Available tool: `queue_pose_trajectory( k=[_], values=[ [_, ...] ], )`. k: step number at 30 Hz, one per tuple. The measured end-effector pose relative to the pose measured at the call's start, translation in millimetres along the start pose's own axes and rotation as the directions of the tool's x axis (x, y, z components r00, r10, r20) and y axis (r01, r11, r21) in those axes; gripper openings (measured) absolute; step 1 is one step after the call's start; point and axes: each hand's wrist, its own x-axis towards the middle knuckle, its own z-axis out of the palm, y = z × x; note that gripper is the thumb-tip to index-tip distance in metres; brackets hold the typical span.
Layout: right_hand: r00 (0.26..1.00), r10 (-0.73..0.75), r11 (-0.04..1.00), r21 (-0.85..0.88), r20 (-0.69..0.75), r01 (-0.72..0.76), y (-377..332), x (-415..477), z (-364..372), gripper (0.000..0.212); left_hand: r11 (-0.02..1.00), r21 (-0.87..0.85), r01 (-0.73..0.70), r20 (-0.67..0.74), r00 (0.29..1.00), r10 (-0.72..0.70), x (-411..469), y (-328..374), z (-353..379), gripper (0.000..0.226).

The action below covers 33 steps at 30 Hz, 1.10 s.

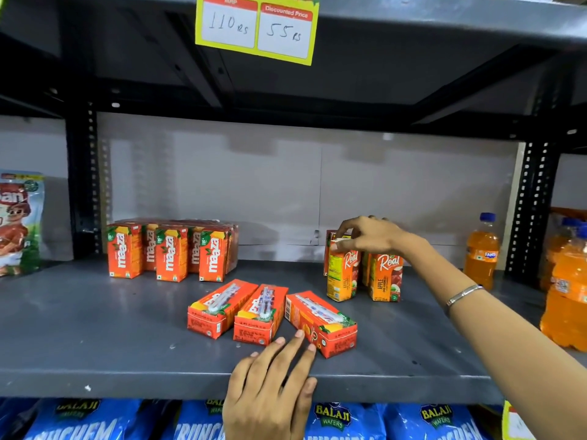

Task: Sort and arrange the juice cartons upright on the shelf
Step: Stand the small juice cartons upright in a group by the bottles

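Shelf: grey metal, holds every carton.
Maaza cartons: upright cluster, back left of the shelf's middle.
Lying cartons: three flat on their sides, near the shelf's front edge.
Real apple cartons: upright, right of the lying cartons.
Right hand: fingers pinched on the top of the tilted Real carton.
Left hand: fingers spread flat on the shelf's front edge, tips touching the lying cartons.
Fanta bottle: upright, far right of the shelf.

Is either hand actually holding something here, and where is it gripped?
The right hand pinches the top of an upright Real apple carton. The left hand rests flat on the shelf edge, holding nothing.
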Motion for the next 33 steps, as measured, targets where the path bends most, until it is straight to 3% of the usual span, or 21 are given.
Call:
queue_pose_trajectory(
  k=[4, 10, 15, 33],
  values=[
    [0.99, 0.007, 0.987, -0.159, -0.139, -0.029, -4.7, -3.5, 6.2, 0.064, 1.0, 0.002, 0.002, 0.008, 1.0, -0.002, -0.3, 0.8, -0.9, 0.035],
    [0.997, 0.073, 0.984, -0.166, 0.014, -0.07, -0.6, -3.7, 1.4, 0.071, 1.0, -0.004, -0.011, -0.001, 1.0, 0.011, 1.0, 0.7, -1.9, 0.033],
    [0.995, 0.013, 0.996, 0.082, 0.097, -0.021, 4.1, -3.9, 1.1, 0.057, 1.0, -0.001, -0.01, -0.003, 1.0, 0.01, 1.4, 0.5, -1.9, 0.036],
    [0.995, -0.04, 0.969, 0.245, 0.095, 0.015, 14.6, -6.1, 6.3, 0.067, 1.0, -0.008, -0.002, 0.0, 1.0, 0.002, 2.1, 1.1, -2.2, 0.038]
  ],
)
